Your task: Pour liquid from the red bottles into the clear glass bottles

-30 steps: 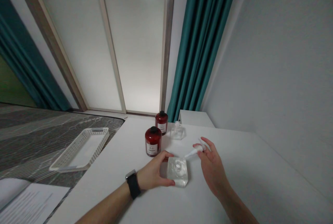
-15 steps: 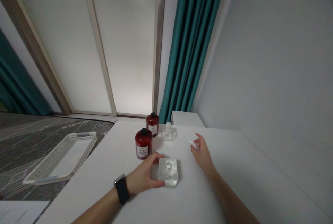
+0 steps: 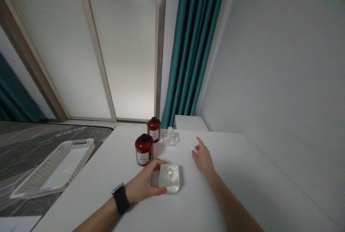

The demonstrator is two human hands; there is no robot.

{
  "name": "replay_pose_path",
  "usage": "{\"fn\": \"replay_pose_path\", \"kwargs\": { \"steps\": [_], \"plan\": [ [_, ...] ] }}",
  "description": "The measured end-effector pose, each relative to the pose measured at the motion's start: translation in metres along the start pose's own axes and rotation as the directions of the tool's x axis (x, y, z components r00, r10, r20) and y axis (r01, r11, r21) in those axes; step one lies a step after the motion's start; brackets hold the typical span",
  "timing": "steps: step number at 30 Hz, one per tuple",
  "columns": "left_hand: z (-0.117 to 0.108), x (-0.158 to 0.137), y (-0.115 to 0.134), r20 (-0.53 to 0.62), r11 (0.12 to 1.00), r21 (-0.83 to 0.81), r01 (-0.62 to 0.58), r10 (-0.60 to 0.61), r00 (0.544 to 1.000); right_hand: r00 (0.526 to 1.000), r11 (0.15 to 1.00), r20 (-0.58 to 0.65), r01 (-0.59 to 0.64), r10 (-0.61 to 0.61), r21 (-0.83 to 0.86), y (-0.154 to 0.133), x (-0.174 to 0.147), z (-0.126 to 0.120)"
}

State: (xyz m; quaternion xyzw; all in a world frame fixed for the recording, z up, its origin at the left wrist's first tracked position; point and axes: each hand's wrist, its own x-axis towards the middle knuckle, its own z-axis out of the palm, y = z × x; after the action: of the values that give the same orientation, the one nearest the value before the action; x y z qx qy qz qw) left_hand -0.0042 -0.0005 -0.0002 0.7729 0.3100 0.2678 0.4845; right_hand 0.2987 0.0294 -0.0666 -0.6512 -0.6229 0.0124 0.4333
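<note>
My left hand [image 3: 142, 185] grips a clear, square-sided bottle [image 3: 169, 178] standing on the white table, thumb on the near side and fingers on the far side. The bottle's round neck opening faces up with no cap on it. To the right, my right hand [image 3: 203, 158] pinches a small white piece with a thin stem [image 3: 192, 148], which points up and left, away from the bottle. It looks like a pump or dropper top, but the fingers cover part of it. Just beyond my left hand is a dark red bottle [image 3: 143, 149] with a black cap and pale label.
Behind stand a second red bottle [image 3: 153, 130] and a clear bottle with a whitish top [image 3: 170, 138]. A white perforated basket [image 3: 56, 167] lies left of the white table [image 3: 107, 174]. A white cabinet [image 3: 191, 123], a teal curtain [image 3: 192, 48] and a wall border the far and right sides.
The whole view has shifted slightly, so things appear a little farther left. Both hands keep their holds, and the white piece is barely moved relative to the table.
</note>
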Motion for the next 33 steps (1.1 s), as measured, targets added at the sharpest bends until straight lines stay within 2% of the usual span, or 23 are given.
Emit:
{"fn": "replay_pose_path", "kwargs": {
  "steps": [13, 23, 29, 33],
  "plan": [
    [0.0, -0.001, -0.002, -0.012, 1.0, 0.021, 0.01, -0.01, 1.0, 1.0, 0.996, -0.027, -0.016, 0.014, -0.087, 0.002, -0.002, -0.006],
    [0.001, -0.001, -0.002, -0.012, 0.999, 0.032, -0.002, 0.002, 1.0, 0.994, 0.999, -0.099, -0.052, 0.052, 0.011, 0.003, 0.003, -0.012],
    [0.0, -0.002, -0.01, -0.03, 0.988, 0.144, -0.046, 0.051, 0.998, 0.993, 0.993, -0.114, -0.003, 0.017, 0.12, -0.032, -0.005, -0.027],
    [-0.005, -0.005, -0.014, -0.052, 0.953, 0.244, -0.183, 0.201, 0.978, 0.998, 0.957, 0.027, 0.044, -0.054, 0.288, -0.069, -0.022, -0.033]
  ]
}}
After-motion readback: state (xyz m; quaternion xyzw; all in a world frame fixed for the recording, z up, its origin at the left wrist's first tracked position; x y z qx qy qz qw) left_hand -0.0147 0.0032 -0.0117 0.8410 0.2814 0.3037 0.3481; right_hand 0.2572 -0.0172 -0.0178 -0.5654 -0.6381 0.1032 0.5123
